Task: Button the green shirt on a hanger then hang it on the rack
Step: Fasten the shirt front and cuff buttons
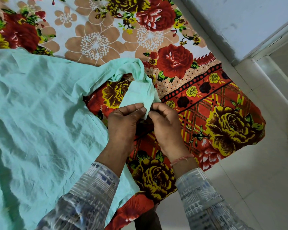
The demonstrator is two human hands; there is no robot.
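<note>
The light green shirt point(40, 113) lies crumpled over the left half of a bed, its body spread flat. One sleeve curls from the shoulder toward the middle and ends in a cuff point(138, 95). My left hand point(123, 123) pinches the cuff's end between thumb and fingers. My right hand point(165, 123) meets it from the right, fingertips closed on the same cuff edge. Whatever sits between the fingertips is hidden. No hanger and no rack are in view.
A floral bedsheet point(223, 127) in red, yellow and tan covers the bed, whose corner hangs at the right. Pale floor tiles point(256, 180) lie beyond the bed's edge, and a light wall with a skirting point(239, 30) runs along the upper right.
</note>
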